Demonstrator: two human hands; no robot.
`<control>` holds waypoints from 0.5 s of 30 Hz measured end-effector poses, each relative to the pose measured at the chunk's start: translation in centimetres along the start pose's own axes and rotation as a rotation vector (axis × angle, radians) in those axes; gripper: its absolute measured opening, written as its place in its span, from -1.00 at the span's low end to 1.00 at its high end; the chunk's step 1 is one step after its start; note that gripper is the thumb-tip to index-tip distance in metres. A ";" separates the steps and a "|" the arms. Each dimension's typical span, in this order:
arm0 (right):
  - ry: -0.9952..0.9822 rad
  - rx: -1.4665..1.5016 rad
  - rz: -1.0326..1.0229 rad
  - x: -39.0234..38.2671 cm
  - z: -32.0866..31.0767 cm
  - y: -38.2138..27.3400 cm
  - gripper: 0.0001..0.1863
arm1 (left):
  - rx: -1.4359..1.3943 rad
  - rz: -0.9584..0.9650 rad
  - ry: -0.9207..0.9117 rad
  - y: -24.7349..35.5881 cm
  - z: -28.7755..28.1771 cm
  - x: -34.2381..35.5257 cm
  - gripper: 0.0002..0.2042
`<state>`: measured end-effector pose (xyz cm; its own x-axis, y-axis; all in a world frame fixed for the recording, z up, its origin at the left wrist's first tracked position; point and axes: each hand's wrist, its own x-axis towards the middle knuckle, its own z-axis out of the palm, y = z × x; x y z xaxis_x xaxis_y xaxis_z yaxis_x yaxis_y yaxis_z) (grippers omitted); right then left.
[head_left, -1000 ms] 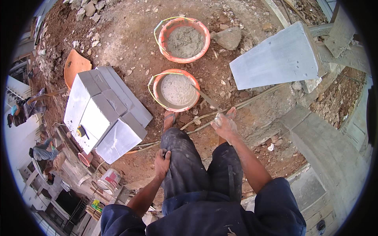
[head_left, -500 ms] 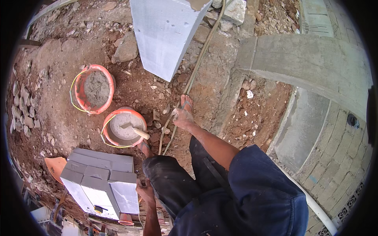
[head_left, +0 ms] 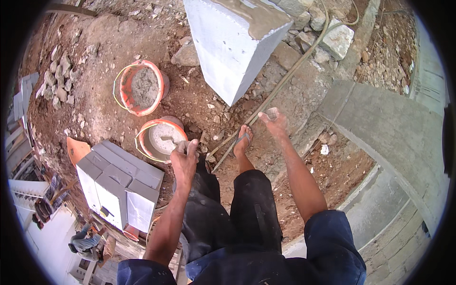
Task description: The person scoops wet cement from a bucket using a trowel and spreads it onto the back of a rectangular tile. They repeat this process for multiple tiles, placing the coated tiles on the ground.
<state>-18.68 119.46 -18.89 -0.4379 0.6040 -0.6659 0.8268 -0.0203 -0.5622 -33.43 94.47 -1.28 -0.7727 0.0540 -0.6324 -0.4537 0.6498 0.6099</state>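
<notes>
My left hand point(head_left: 184, 160) is closed with its thumb up, in front of the near orange bucket point(head_left: 151, 159). Pale wet mix fills that bucket, and a trowel point(head_left: 167, 138) rests there. The hand covers the trowel's handle, so I cannot tell whether they touch. Out to the right, my right hand point(head_left: 276, 123) has curled fingers over the ground by my foot. What either hand holds, if anything, is hidden. Ahead stands a tall pale block structure point(head_left: 223, 47), with wet grey mortar point(head_left: 256, 18) spread on top.
Another orange bucket point(head_left: 162, 90) holds grey mortar. Stacked pale blocks point(head_left: 114, 175) stand at lower left. A hose point(head_left: 294, 71) runs past my foot. Rocks point(head_left: 337, 40) lie ahead; a concrete beam point(head_left: 380, 128) spans the right. Another person point(head_left: 88, 244) is at far lower left.
My left hand has risen from beside the stacked blocks to in front of the near bucket. My right hand has moved out to the right. The view has shifted, showing more on the left.
</notes>
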 end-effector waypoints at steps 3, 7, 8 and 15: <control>-0.019 -0.009 -0.120 -0.2 -0.1 -1.3 -0.02 | 0.067 0.350 0.215 -0.2 0.9 4.2 -0.87; -0.034 -0.139 -0.207 0.0 -0.5 -4.7 0.34 | -0.208 0.233 0.255 0.7 2.4 7.7 -0.89; -0.016 -0.162 -0.227 0.5 -0.5 -5.5 0.37 | -0.181 0.214 0.249 0.4 2.9 8.1 -0.88; 0.014 -0.011 -0.381 2.5 0.5 -10.7 0.28 | -0.275 0.105 0.192 -0.1 4.8 9.0 -0.86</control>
<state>-28.83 120.78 -14.81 -0.7097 0.5773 -0.4038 0.6097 0.2161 -0.7626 -38.20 98.51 -9.32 -0.8791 -0.0511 -0.4739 -0.4496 0.4187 0.7890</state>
